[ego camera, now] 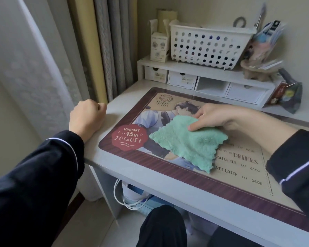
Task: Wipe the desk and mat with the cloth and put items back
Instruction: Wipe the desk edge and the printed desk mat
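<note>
cloth [189, 141]: mint-green, fluffy, spread rumpled on mat | mat [239, 177]: printed menu, flat on white desk [114, 111]

Setting: a home, I judge, a small private study corner in a room.

Evidence:
- My desk [118, 107] is a narrow white one pushed into a corner, right beside floor-length curtains [112, 50] and a sheer lace panel [34, 68]: household window dressing.
- My mat [221, 186] is a hobby print, an illustrated character with a mock café menu.
- At the back stands a white desktop riser [185, 70] with little paper drawers [182, 80]. On it are a perforated plastic basket [209, 45], small cartons [159, 47] and what looks like a plush toy [257, 72].
- Carrier bags [132, 195] with cord handles are stowed under the desk on a pale tiled floor [96, 229].
</note>
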Action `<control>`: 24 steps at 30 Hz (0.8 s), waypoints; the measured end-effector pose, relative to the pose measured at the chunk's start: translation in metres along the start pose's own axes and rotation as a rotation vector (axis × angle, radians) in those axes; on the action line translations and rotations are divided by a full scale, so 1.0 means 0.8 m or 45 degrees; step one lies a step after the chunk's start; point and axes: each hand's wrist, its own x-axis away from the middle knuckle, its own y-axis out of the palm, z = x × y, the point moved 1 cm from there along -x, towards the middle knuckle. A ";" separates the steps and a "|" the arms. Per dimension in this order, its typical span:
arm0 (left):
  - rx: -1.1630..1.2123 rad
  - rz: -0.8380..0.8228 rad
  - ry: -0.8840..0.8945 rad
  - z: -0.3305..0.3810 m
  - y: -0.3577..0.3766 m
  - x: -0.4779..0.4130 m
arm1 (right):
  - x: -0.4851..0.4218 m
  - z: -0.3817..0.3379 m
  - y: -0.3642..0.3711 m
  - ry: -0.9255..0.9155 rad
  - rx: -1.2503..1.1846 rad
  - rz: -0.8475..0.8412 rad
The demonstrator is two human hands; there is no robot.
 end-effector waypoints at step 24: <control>-0.010 0.001 0.010 0.002 -0.002 0.001 | 0.048 -0.024 -0.016 -0.912 -0.195 0.502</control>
